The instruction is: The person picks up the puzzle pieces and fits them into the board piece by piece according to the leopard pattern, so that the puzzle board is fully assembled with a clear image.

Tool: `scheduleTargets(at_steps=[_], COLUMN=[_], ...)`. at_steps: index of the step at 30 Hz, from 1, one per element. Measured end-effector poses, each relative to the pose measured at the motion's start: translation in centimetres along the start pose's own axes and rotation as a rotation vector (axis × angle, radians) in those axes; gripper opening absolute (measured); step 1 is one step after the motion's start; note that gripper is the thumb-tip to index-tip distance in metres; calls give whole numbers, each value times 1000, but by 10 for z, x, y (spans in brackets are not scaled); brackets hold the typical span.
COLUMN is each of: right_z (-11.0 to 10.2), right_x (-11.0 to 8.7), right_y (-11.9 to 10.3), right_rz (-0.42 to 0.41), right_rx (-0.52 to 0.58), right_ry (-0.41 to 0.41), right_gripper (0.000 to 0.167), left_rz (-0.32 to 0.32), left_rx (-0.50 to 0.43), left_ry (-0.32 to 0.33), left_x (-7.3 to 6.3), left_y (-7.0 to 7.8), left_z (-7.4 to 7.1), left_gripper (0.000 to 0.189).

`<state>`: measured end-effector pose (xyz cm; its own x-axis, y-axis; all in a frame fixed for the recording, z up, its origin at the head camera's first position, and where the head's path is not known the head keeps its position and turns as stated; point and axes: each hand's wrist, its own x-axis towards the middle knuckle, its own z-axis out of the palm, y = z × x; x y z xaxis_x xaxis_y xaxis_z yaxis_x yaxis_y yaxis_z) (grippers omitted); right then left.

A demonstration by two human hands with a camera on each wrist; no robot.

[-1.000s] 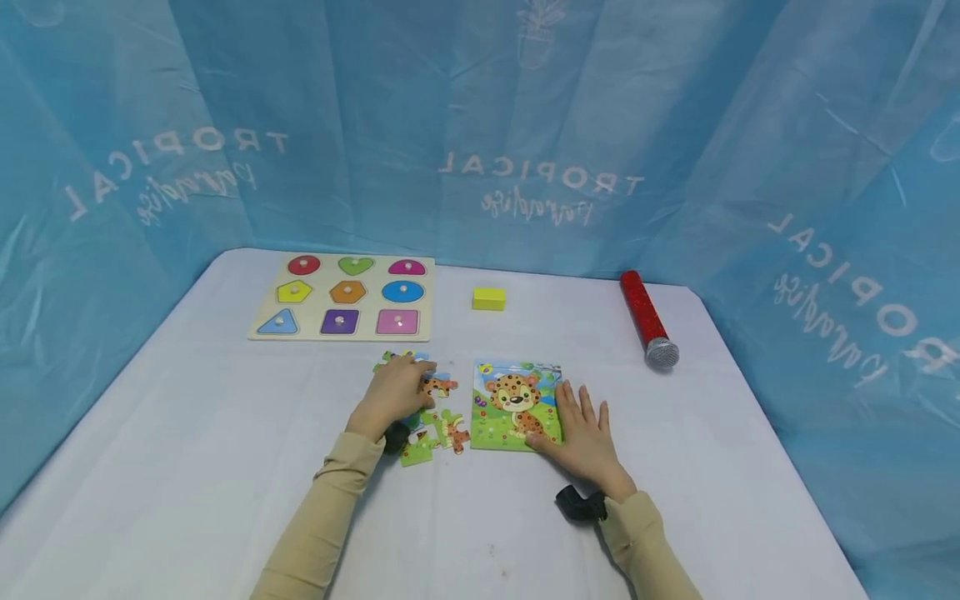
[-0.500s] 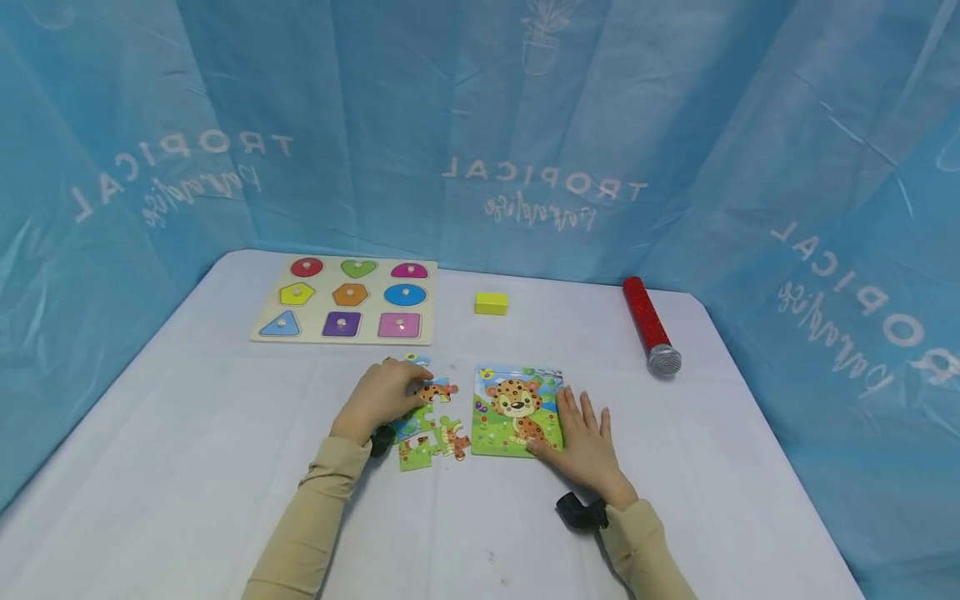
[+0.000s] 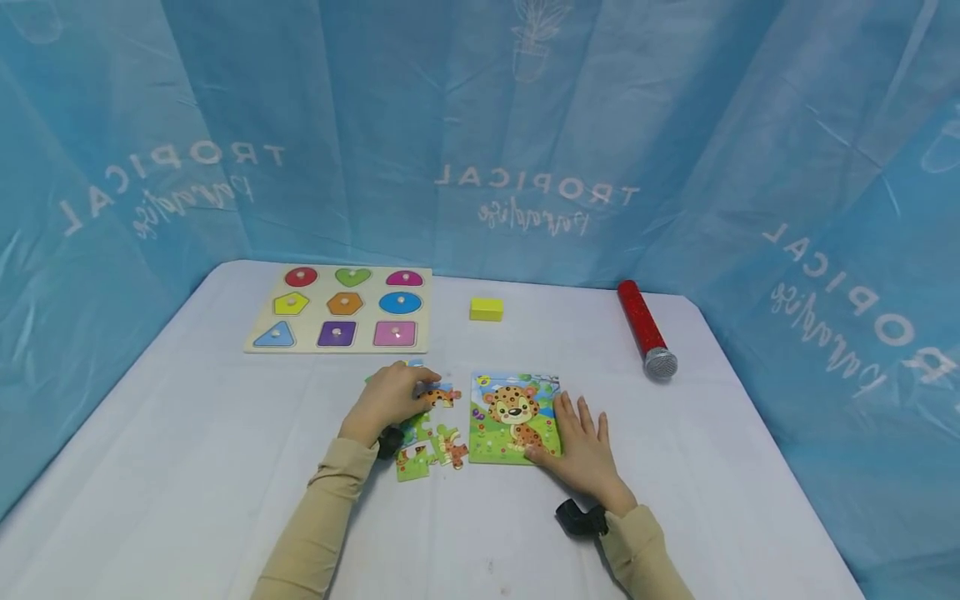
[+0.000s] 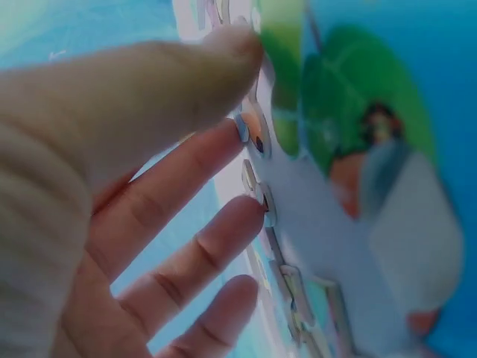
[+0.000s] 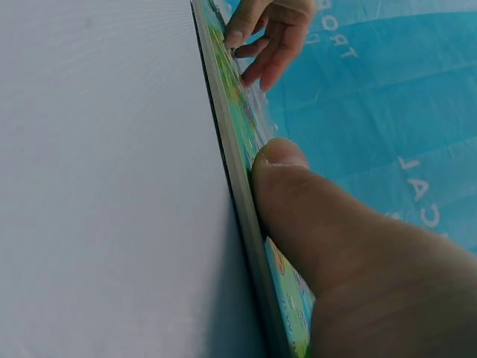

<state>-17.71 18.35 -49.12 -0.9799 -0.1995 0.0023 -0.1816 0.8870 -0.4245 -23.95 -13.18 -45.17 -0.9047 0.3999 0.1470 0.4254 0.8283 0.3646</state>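
My left hand [image 3: 386, 402] is over several loose jigsaw puzzle pieces [image 3: 414, 461]. Its thumb and index finger pinch the edges of a leopard-print puzzle piece [image 3: 448, 395], while the other fingers [image 4: 238, 216] reach low over the pieces. Parts of those pieces are hidden under the hand. My right hand [image 3: 587, 450] rests against the right edge of a square puzzle board [image 3: 495, 433] with a leopard picture. The right thumb [image 5: 283, 179] lies on the board's face, and its straight, spread fingers lie along the side.
Behind the pieces lies a wooden shape board [image 3: 258, 347] with knobbed coloured shapes. A yellow block [image 3: 487, 310] sits at the back middle. To the right lies a red microphone [image 3: 647, 327] with a silver head. Blue curtains [image 3: 480, 100] surround the white table [image 3: 187, 500].
The left hand shifts slightly left, then back right, and the leopard-print puzzle piece at its fingertips ends slightly further right. The right hand stays at the board. The head view tilts a little.
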Motion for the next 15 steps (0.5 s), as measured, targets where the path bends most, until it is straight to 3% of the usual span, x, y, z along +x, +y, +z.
scheduleTargets(at_steps=[4, 8, 11, 15], right_z=[1, 2, 1, 4], right_x=[0, 2, 2, 1], right_y=[2, 1, 0, 1], right_rz=[-6, -12, -12, -15], right_rx=[6, 9, 17, 18], right_ry=[4, -16, -10, -9], right_gripper=[98, 99, 99, 99], left_rz=[25, 8, 52, 166], left_rx=[6, 4, -1, 39], left_ry=[40, 65, 51, 38], left_x=[2, 5, 15, 33], left_y=[-2, 3, 17, 47], left_z=[-2, -2, 3, 21], left_gripper=[29, 30, 28, 20])
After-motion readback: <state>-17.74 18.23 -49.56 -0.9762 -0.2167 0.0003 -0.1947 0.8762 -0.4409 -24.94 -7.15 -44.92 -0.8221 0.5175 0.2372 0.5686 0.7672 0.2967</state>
